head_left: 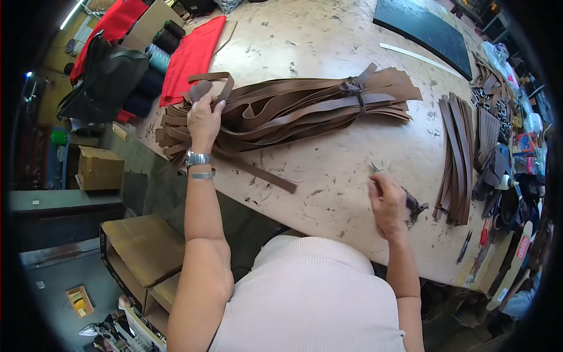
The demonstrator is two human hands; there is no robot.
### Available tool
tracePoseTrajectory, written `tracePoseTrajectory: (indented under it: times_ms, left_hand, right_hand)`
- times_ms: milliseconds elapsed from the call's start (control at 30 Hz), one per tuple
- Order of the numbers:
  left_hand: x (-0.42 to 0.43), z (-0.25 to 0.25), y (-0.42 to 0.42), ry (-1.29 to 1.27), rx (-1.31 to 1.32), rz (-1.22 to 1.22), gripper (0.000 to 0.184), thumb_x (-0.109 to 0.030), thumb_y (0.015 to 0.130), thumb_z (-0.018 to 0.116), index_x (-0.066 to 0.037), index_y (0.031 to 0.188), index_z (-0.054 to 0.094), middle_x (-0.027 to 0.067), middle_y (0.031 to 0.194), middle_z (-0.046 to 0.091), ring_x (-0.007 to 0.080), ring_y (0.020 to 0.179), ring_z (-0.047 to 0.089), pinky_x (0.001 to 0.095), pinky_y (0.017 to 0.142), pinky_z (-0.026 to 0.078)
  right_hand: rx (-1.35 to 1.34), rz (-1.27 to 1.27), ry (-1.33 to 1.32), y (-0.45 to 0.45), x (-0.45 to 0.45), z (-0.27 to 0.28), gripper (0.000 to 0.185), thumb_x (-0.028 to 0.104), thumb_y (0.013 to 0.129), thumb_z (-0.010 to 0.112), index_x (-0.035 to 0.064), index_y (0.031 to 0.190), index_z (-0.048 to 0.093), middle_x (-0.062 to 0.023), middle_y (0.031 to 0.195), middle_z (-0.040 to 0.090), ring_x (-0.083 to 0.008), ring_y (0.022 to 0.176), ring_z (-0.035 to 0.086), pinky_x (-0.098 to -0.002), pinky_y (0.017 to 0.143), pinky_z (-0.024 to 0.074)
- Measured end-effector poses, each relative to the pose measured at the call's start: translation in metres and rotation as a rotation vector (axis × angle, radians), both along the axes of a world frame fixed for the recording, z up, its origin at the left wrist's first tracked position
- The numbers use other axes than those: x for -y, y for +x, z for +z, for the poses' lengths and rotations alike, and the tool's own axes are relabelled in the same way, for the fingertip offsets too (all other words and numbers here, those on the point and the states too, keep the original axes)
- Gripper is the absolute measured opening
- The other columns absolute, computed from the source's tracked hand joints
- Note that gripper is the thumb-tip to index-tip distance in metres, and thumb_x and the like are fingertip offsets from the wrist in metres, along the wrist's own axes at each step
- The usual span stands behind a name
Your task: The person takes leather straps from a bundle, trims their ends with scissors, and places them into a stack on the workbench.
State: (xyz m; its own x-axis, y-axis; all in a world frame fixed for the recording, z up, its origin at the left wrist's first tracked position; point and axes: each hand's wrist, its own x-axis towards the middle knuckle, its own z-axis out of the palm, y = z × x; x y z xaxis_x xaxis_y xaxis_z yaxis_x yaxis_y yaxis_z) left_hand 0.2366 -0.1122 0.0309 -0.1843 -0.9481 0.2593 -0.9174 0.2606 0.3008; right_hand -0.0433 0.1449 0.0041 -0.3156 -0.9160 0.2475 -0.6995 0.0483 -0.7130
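A thick bundle of brown straps (281,114) lies across the table, tied near its right end with a dark tie (353,89). My left hand (204,122) is at the loose left end of the bundle, its fingers closed on a brown strap (221,77) that loops up above the rest. One strap end (270,177) sticks out below the bundle. My right hand (388,202) is closed over the table, apart from the bundle. From its fingers pokes a small pointed metal tip (375,167); the rest of that tool is hidden. Beside this hand lies a dark crumpled scrap (415,206).
More brown straps (456,158) lie to the right, near metal hardware (489,97) and snips (464,246). Red fabric (193,56), thread spools (157,56) and a black bag (105,82) are at the left. A black board (425,32) and ruler (419,57) lie at the back.
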Motion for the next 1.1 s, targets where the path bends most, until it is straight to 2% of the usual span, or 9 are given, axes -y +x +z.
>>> tracePoseTrajectory:
  times_ms: [67, 267, 533, 700, 767, 833, 933, 1000, 1100]
  left_hand:
    - [-0.019, 0.024, -0.019, 0.078, -0.324, -0.094, 0.014, -0.019, 0.077, 0.059, -0.007, 0.085, 0.059, 0.0102, 0.072, 0.06, 0.0279, 0.07, 0.059, 0.0363, 0.063, 0.045]
    - [-0.095, 0.033, -0.084, 0.131, -0.335, -0.939, 0.008, -0.011, 0.076, 0.056, -0.004, 0.081, 0.057, 0.0119, 0.07, 0.059, 0.0282, 0.066, 0.058, 0.0365, 0.059, 0.045]
    - [-0.093, 0.046, -0.072, 0.848, -0.285, -0.929, 0.012, -0.008, 0.073, 0.064, 0.0, 0.08, 0.058, 0.0103, 0.062, 0.056, 0.0167, 0.057, 0.056, 0.0267, 0.054, 0.043]
    - [-0.1, 0.032, -0.098, 0.669, -0.548, -1.279, 0.016, -0.014, 0.073, 0.066, -0.004, 0.083, 0.058, 0.0099, 0.102, 0.05, 0.0109, 0.064, 0.051, 0.0246, 0.058, 0.043]
    - [-0.103, 0.029, -0.102, 1.282, -0.595, -1.147, 0.018, -0.017, 0.074, 0.066, -0.003, 0.079, 0.055, 0.0081, 0.104, 0.049, 0.0106, 0.07, 0.05, 0.0237, 0.058, 0.042]
    - [-0.111, 0.028, -0.108, 1.697, -0.596, -1.056, 0.024, -0.022, 0.073, 0.067, -0.003, 0.078, 0.052, 0.0039, 0.097, 0.051, 0.0077, 0.072, 0.047, 0.0243, 0.062, 0.041]
    - [-0.125, 0.014, -0.119, 1.671, -0.63, -1.181, 0.028, -0.024, 0.072, 0.068, -0.003, 0.077, 0.052, 0.0003, 0.084, 0.052, 0.0073, 0.068, 0.045, 0.0227, 0.059, 0.039]
    - [-0.126, 0.018, -0.123, 1.591, -0.477, -1.142, 0.028, -0.023, 0.072, 0.068, -0.001, 0.077, 0.052, 0.001, 0.07, 0.049, 0.0084, 0.064, 0.044, 0.0247, 0.057, 0.038]
    - [-0.139, 0.024, -0.141, 1.039, -0.126, -1.321, 0.026, -0.021, 0.073, 0.066, 0.0, 0.078, 0.051, 0.0103, 0.065, 0.047, 0.019, 0.058, 0.045, 0.0293, 0.054, 0.037]
  right_hand:
    - [0.077, 0.08, -0.052, 0.02, 0.022, 0.005, 0.023, 0.001, 0.073, 0.059, 0.0029, 0.095, 0.054, -0.0117, 0.079, 0.055, -0.0211, 0.059, 0.055, -0.0292, 0.055, 0.0451]
    - [-0.109, 0.324, -0.217, 0.063, 0.069, 0.055, 0.049, -0.005, 0.067, 0.057, 0.0077, 0.113, 0.046, -0.0133, 0.115, 0.044, -0.0269, 0.067, 0.055, -0.0308, 0.063, 0.0472]
    - [0.188, 0.328, 0.059, 0.044, 0.042, 0.049, 0.018, 0.002, 0.07, 0.058, 0.0048, 0.088, 0.056, -0.0101, 0.085, 0.052, -0.0263, 0.072, 0.054, -0.034, 0.061, 0.043]
    - [0.408, 0.393, 0.031, 0.035, 0.022, 0.055, 0.014, 0.011, 0.077, 0.059, 0.0052, 0.09, 0.057, -0.0102, 0.078, 0.054, -0.0245, 0.07, 0.054, -0.032, 0.061, 0.043]
    - [0.416, 0.379, -0.047, 0.029, 0.011, 0.05, 0.014, 0.012, 0.08, 0.057, 0.0042, 0.091, 0.057, -0.0089, 0.076, 0.056, -0.0204, 0.068, 0.055, -0.0301, 0.061, 0.044]
    - [0.896, 0.384, 0.094, 0.021, -0.003, 0.051, 0.014, 0.01, 0.082, 0.055, 0.0009, 0.092, 0.056, -0.0073, 0.079, 0.057, -0.0153, 0.07, 0.055, -0.0265, 0.063, 0.0446]
    - [1.327, 0.369, 0.084, 0.002, -0.024, 0.052, 0.012, 0.007, 0.084, 0.051, -0.0024, 0.091, 0.055, -0.005, 0.078, 0.056, -0.0094, 0.069, 0.053, -0.0222, 0.064, 0.0447]
    - [1.244, 0.341, 0.061, -0.02, -0.04, 0.045, 0.012, 0.008, 0.082, 0.054, -0.0023, 0.089, 0.056, -0.0036, 0.076, 0.056, -0.0091, 0.065, 0.051, -0.0224, 0.059, 0.0432]
    - [0.333, 0.282, 0.172, -0.029, -0.058, 0.045, 0.019, 0.021, 0.074, 0.062, 0.0042, 0.082, 0.059, -0.0053, 0.06, 0.054, -0.0176, 0.057, 0.051, -0.0293, 0.056, 0.0406]
